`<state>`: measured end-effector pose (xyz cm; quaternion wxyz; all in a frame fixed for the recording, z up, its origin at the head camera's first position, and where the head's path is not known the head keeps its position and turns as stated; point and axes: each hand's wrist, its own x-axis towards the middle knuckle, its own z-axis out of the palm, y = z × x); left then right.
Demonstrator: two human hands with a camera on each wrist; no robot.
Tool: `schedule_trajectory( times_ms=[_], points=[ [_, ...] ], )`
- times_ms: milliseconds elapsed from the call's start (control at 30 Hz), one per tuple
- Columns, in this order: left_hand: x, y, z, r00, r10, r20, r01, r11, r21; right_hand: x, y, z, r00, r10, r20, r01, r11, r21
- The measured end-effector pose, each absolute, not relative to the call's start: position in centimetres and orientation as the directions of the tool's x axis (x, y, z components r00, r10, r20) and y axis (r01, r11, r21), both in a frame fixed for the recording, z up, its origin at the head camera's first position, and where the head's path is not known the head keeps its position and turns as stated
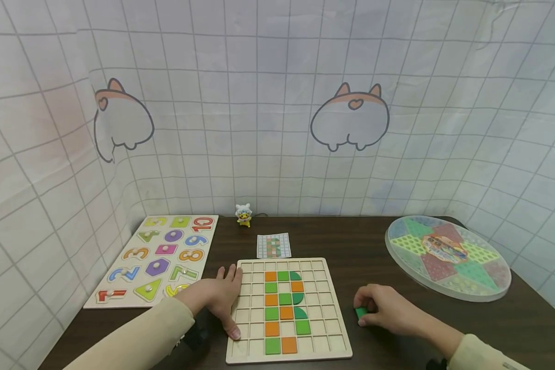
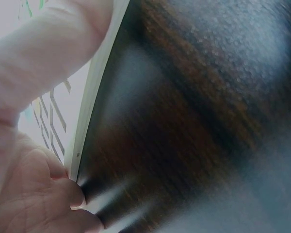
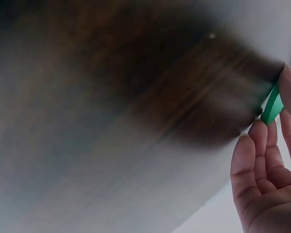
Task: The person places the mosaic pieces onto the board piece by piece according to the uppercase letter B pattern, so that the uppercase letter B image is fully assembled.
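Observation:
A wooden grid board (image 1: 324, 308) lies in front of me with orange and green tiles set in its middle columns. Some of these are square, like the orange tile (image 1: 289, 345), and others are dark green with a rounded side, like the rounded tile (image 1: 300, 312). My left hand (image 1: 222, 298) rests on the board's left edge, thumb and fingers spread. To the right of the board, my right hand (image 1: 386, 308) pinches a green tile (image 3: 273, 106) between thumb and fingers, low over the table. The fingers hide part of that tile.
A pattern card (image 1: 274, 245) lies just behind the board, with a small yellow-and-white figurine (image 1: 243, 215) beyond it. At left is a number-and-shape puzzle board (image 1: 139, 267), partly behind my left forearm. A round star-patterned game board (image 1: 448, 257) sits at right on the dark table (image 1: 342, 241).

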<state>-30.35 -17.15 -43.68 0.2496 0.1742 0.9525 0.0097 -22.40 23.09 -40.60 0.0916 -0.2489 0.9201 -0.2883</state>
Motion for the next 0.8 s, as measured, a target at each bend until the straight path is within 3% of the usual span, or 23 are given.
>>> schedule_trajectory(
  times_ms=[300, 500, 800],
  points=[
    [-30.5, -17.2, -43.8, -0.818, 0.352, -0.454, 0.336, 0.934, 0.119, -22.3, 23.1, -40.8, -0.859, -0.511, -0.009, -0.404, 0.690, -0.601],
    [-29.4, -16.7, -42.4, -0.813, 0.338, -0.474, 0.327, 0.939, 0.108, -22.1, 23.1, -40.6, -0.860, -0.510, -0.012, -0.379, 0.654, -0.655],
    [-30.8, -17.2, -44.2, -0.819, 0.336, -0.465, 0.327, 0.939, 0.101, -21.6, 21.8, -40.1, -0.878, -0.478, 0.010, -0.306, 0.546, -0.780]
  ],
)
